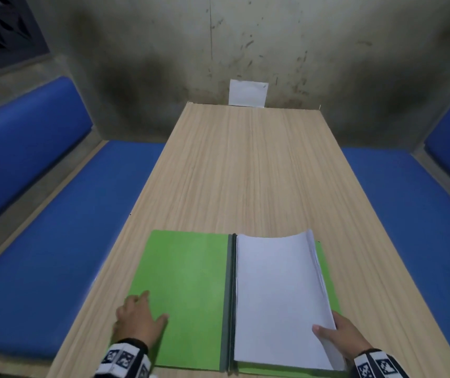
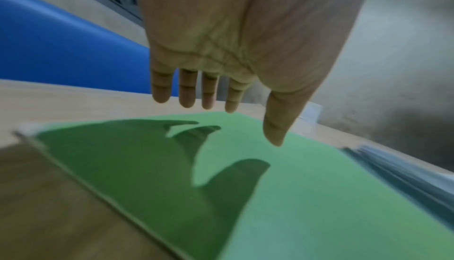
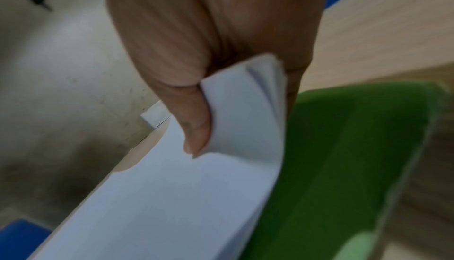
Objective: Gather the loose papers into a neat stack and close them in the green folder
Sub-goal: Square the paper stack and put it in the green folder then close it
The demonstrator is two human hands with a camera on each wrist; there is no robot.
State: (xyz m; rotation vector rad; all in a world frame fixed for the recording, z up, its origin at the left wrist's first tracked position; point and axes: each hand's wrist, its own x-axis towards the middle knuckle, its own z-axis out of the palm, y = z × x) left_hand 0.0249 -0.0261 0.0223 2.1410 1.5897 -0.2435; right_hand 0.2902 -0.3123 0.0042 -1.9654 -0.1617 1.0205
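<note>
The green folder [image 1: 185, 290] lies open on the near end of the wooden table [image 1: 245, 165], its dark spine [image 1: 230, 296] running down the middle. A stack of white papers [image 1: 275, 293] lies on the folder's right half, its right edge lifted and curved. My right hand [image 1: 341, 336] pinches the stack's near right corner, thumb on top; the right wrist view shows the papers [image 3: 221, 167] bent above the green cover [image 3: 343, 157]. My left hand [image 1: 139, 317] hovers over the left cover's near left corner with straight fingers [image 2: 186, 89] just above the green surface [image 2: 270, 196].
A single white sheet [image 1: 248, 93] leans against the stained wall at the table's far end. Blue padded benches [image 1: 55, 241] run along both sides of the table. The wood beyond the folder is bare.
</note>
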